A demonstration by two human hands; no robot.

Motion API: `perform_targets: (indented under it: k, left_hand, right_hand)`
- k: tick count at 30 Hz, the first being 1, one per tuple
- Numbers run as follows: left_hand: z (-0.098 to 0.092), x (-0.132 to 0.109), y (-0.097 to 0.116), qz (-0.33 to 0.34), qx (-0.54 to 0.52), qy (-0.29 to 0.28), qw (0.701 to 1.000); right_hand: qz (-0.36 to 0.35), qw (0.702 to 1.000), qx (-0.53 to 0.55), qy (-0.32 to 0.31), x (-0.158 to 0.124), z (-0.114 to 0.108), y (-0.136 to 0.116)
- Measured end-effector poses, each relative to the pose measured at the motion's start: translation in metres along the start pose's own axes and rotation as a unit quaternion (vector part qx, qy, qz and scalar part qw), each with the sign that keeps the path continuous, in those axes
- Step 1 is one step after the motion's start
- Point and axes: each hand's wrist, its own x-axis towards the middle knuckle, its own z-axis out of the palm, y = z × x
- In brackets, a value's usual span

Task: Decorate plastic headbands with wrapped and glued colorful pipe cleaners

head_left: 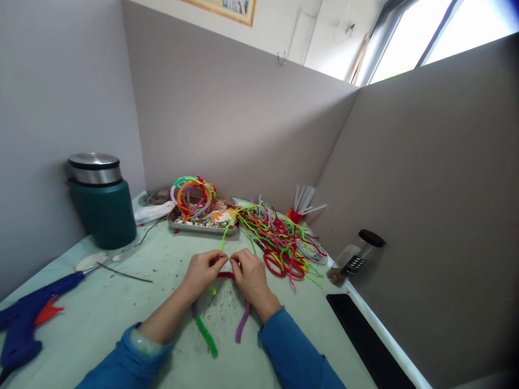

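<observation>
Lime-green, red, green and purple: we count four pipe cleaners at our fingers. One lime strand [224, 237] rises toward the loose pile [279, 237]. One red piece [226, 275] bridges our hands. One green tail [206, 335] and one purple tail [242, 323] lie on the counter [121, 302] below our wrists. Our left grip [203, 273] and right grip [251, 276] are both pinched closed on the lime strand at mid-counter. One steel tray [182, 226] holds shells and wrapped hoops [192, 194]. One red cup [295, 216] holds white sticks [306, 197].
</observation>
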Motion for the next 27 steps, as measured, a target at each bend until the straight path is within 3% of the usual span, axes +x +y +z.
perform_targets:
  k: [6, 9, 11, 16, 18, 19, 21, 24, 27]
  left_hand:
    - [0.001, 0.002, -0.004, -0.022, -0.085, -0.004, 0.996]
    - [0.002, 0.003, -0.002, -0.053, -0.152, -0.029, 0.986]
    - [0.003, 0.003, 0.001, -0.075, -0.192, -0.049, 0.977]
    - [0.008, 0.002, 0.003, -0.080, -0.260, -0.090, 0.958]
    - [0.010, 0.002, 0.001, -0.070, -0.268, -0.094, 0.956]
    - [0.010, 0.002, 0.000, -0.068, -0.267, -0.092, 0.957]
    - [0.010, 0.003, -0.002, -0.076, -0.252, -0.077, 0.962]
    - [0.009, 0.004, -0.007, -0.090, -0.211, -0.052, 0.972]
    - [0.008, 0.005, -0.011, -0.082, -0.175, -0.046, 0.980]
  right_hand:
    - [0.080, 0.993, 0.085, 0.036, 0.000, 0.009, 0.000]
    - [0.166, 0.963, 0.204, 0.056, 0.003, 0.014, -0.001]
    - [0.235, 0.919, 0.310, 0.067, 0.006, 0.016, -0.003]
    - [0.343, 0.765, 0.541, 0.063, 0.008, 0.021, -0.011]
    - [0.351, 0.736, 0.576, 0.056, 0.008, 0.021, -0.013]
    - [0.347, 0.738, 0.576, 0.052, 0.008, 0.020, -0.013]
    - [0.326, 0.773, 0.543, 0.044, 0.009, 0.018, -0.010]
    - [0.248, 0.867, 0.431, 0.042, 0.009, 0.012, -0.002]
    - [0.124, 0.948, 0.287, 0.053, 0.008, 0.004, 0.005]
